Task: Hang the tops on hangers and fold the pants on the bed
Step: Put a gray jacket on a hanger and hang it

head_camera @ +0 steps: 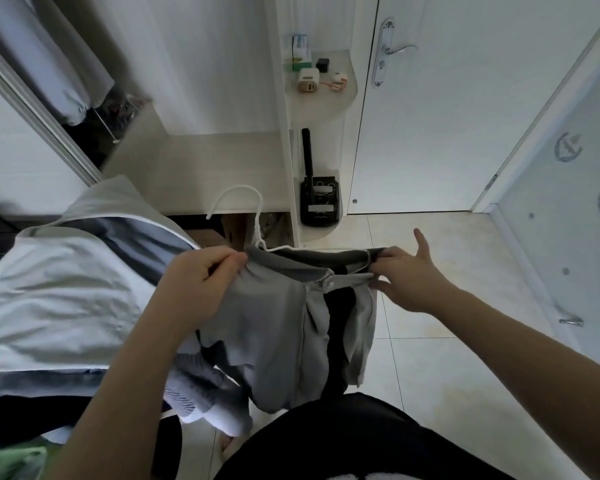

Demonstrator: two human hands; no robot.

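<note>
Two hands gripped a grey top (274,317), left hand (201,282) bunching one shoulder, right hand (400,277) pinching the other, white hanger (253,216) poking up between.

Soft, even light is seen on the white door (447,126), corners are darkened, and straight edges are bowed by wide-angle distortion.

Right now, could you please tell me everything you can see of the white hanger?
The white hanger looks like thin plastic or coated wire. Its curved hook rises clear above the grey top, while its shoulders are mostly hidden inside the neckline. It hangs in the air in front of the person, roughly upright, carried with the garment: the left hand and the right hand each grip the fabric at one shoulder.
</note>
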